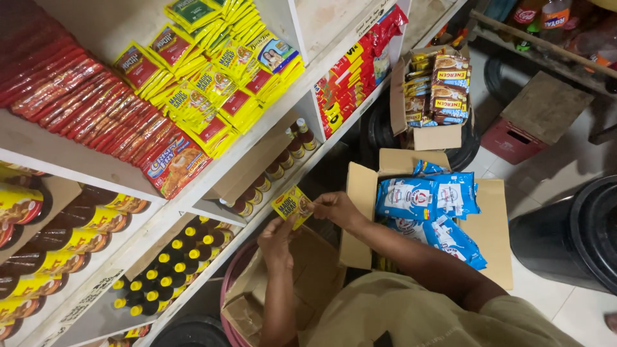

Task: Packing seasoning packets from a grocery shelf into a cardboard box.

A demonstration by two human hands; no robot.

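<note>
Head view. Both hands meet on one small yellow sachet (pixel 292 204), held in the air just in front of the white shelf edge (pixel 193 207). The left hand (pixel 276 241) comes up from below, its fingers closed on the sachet's lower left part. The right hand (pixel 335 209) pinches the sachet's right edge between thumb and fingers. Neither hand is spread; each is closed on the sachet.

Above and to the left of the hands, a sloping stack of matching yellow sachets (pixel 212 90) fills an upper shelf compartment, with red packets (pixel 71 96) farther left. Directly left of the hands stands a row of brown jars (pixel 276 170); below and left, dark bottles with yellow caps (pixel 167 263). To the right of the right hand, an open cardboard box (pixel 488 225) holds blue and white pouches (pixel 427 196). Beneath the left hand lies a second, crumpled carton (pixel 302 276).

Hazards, as judged:
- The grip is on edges only. A slip would likely drop the sachet into the crumpled carton or the dark gap beside it.
- Opposed pulling by the two hands could tear the thin wrapper.
- The yellow stack leans outward; a nudge from an arm reaching up could slide several packets off the shelf.
- The jars stand near the shelf edge, close to the left wrist; a knock could topple one.
</note>
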